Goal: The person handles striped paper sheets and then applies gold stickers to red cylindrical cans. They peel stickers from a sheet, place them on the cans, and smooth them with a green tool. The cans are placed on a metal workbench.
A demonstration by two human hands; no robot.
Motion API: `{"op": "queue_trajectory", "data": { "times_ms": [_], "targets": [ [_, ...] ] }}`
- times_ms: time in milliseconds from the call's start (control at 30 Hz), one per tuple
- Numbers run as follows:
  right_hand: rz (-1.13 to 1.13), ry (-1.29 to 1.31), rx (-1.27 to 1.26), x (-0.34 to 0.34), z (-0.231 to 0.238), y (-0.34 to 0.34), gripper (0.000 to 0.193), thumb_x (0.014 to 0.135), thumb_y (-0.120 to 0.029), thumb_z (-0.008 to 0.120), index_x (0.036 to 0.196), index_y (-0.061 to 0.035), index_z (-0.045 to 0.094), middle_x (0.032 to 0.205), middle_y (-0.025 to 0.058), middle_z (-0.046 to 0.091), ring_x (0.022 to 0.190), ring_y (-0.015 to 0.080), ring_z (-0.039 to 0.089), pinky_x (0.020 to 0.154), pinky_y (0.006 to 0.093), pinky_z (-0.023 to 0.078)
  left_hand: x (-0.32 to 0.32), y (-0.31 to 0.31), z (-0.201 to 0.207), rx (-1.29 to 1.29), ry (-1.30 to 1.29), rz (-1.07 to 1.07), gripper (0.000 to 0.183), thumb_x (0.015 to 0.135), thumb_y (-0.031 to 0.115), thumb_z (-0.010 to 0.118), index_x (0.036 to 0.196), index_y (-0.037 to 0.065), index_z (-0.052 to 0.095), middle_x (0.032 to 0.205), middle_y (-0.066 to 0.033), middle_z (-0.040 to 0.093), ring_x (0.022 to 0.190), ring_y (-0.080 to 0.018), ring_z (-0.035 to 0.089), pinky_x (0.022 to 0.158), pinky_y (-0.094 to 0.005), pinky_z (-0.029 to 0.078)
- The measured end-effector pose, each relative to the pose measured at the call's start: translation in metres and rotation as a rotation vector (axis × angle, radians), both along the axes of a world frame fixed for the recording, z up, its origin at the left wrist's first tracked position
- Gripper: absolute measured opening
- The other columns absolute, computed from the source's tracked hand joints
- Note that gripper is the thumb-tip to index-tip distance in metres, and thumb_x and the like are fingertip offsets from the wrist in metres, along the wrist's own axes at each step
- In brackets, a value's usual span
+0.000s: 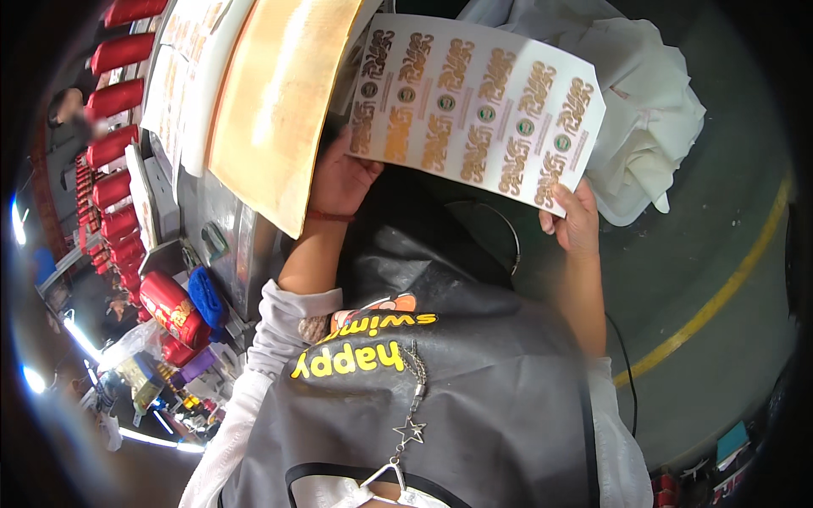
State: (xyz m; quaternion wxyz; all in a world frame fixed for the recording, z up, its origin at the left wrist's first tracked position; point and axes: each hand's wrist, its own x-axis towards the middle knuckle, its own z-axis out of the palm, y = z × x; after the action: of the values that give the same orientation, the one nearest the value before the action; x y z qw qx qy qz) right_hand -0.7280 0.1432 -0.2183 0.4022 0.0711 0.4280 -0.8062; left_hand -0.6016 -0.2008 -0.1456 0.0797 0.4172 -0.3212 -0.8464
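Observation:
A white sheet (464, 146) printed with rows of gold-brown lettering and small round green emblems is held up in front of me, tilted. At its lower right corner, my right hand (572, 218) pinches it between thumb and fingers. My left hand (343, 179) is closed at the sheet's lower left corner, and part of its fingers is hidden behind the sheet. Right beside the left hand stands a shiny tan-gold panel (275, 102), its near corner just above my left forearm.
Left of the panel lie more printed white sheets (174, 80) on the machine or bench. Red canisters (116, 100) line the far left, near a blue cloth (204, 296). Crumpled white sheeting (648, 110) fills a pale bin (622, 218) at right. A yellow line (720, 303) crosses the floor.

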Motion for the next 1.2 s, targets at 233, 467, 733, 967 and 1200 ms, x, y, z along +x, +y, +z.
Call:
{"op": "queue_trajectory", "data": {
  "times_ms": [233, 467, 733, 967, 1200],
  "targets": [
    [0.145, -0.017, 0.018, 0.029, -0.029, 0.064, 0.050, 0.091, -0.013, 0.068, 0.136, 0.0019, 0.052, 0.122, 0.0074, 0.065, 0.115, 0.0179, 0.061, 0.100, 0.0343, 0.046, -0.008, 0.042, 0.042, -0.755, -0.030, -0.489, 0.030, 0.098, 0.012, 0.060, 0.127, 0.004, 0.063, 0.103, -0.0008, 0.070, 0.083, -0.0052, 0.061, 0.063, -0.0224, 0.047],
    [-0.339, 0.169, 0.226, 0.010, 0.005, 0.063, 0.049, 0.093, -0.012, 0.070, 0.136, 0.0034, 0.051, 0.124, 0.0099, 0.063, 0.112, 0.0184, 0.061, 0.098, 0.0372, 0.049, -0.029, 0.086, 0.084, -0.837, 0.296, -0.532, 0.049, 0.103, 0.024, 0.054, 0.146, 0.004, 0.043, 0.125, -0.0142, 0.063, 0.099, -0.0173, 0.062, 0.085, -0.0286, 0.052],
    [-0.399, 0.135, -0.529, -0.072, 0.054, 0.067, 0.030, 0.104, -0.031, 0.053, 0.104, -0.0015, 0.060, 0.081, 0.0062, 0.059, 0.065, 0.0146, 0.051, 0.059, 0.0294, 0.042, 0.030, 0.065, 0.045, -0.614, 0.266, -0.659, 0.065, 0.105, 0.049, 0.041, 0.152, 0.004, 0.035, 0.137, -0.0158, 0.057, 0.117, -0.0206, 0.060, 0.097, -0.0322, 0.046],
    [-0.566, -0.036, 0.437, 0.064, -0.123, 0.030, 0.054, 0.091, -0.002, 0.067, 0.141, -0.0017, 0.048, 0.122, 0.0127, 0.065, 0.100, 0.0238, 0.066, 0.080, 0.0396, 0.056, 0.054, 0.040, 0.014, -0.704, 0.166, -0.746, 0.058, 0.107, 0.044, 0.042, 0.148, 0.003, 0.042, 0.128, -0.0118, 0.062, 0.111, -0.0179, 0.061, 0.094, -0.0311, 0.048],
    [-0.325, 0.228, -0.744, -0.073, 0.097, 0.066, 0.027, 0.101, -0.026, 0.054, 0.092, -0.0013, 0.061, 0.070, 0.0096, 0.062, 0.051, 0.0155, 0.053, 0.043, 0.0260, 0.038, 0.065, 0.040, 0.021, -0.668, 0.131, -0.678, 0.065, 0.105, 0.051, 0.041, 0.147, 0.002, 0.043, 0.128, -0.0145, 0.062, 0.112, -0.0207, 0.062, 0.096, -0.0333, 0.048]
  ]
}}
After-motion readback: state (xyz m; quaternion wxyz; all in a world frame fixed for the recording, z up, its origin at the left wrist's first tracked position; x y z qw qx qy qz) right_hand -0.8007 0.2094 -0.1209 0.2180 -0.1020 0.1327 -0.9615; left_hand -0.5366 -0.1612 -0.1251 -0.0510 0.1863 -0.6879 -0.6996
